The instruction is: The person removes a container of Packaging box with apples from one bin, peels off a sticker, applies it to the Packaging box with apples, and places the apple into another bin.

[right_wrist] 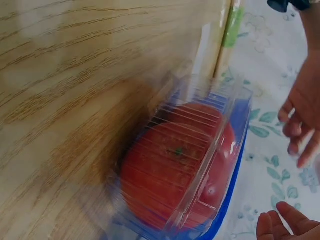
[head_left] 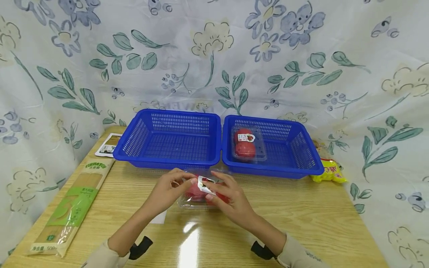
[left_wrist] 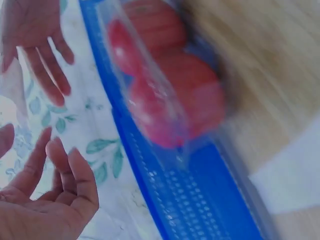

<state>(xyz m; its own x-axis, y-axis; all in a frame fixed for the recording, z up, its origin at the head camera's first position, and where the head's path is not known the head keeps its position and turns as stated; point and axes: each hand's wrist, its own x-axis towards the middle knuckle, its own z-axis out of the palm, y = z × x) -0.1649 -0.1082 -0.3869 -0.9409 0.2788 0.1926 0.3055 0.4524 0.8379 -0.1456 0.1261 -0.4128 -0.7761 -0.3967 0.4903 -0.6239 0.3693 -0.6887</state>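
A clear plastic box [head_left: 191,204] of tomatoes [right_wrist: 162,175] sits on the table in front of the baskets. On its top shows a white label [head_left: 203,184] with a printed picture, partly covered by fingers. My left hand [head_left: 172,188] is over the box's left side, thumb and forefinger bent close to the label's edge. From the right, my right hand [head_left: 231,195] reaches over the label with fingers spread. Both wrist views show the left hand [left_wrist: 55,195] and right hand [right_wrist: 290,225] loosely bent and apart, with nothing visible between their fingers.
Two blue baskets stand side by side behind; the right basket [head_left: 273,170] contains another labelled tomato box [head_left: 246,144]. At left lie a spaghetti pack [head_left: 72,204] and a white-edged packet [head_left: 110,145]. A yellow bag [head_left: 330,172] is beyond the right basket. A white paper [head_left: 159,217] lies near my left forearm.
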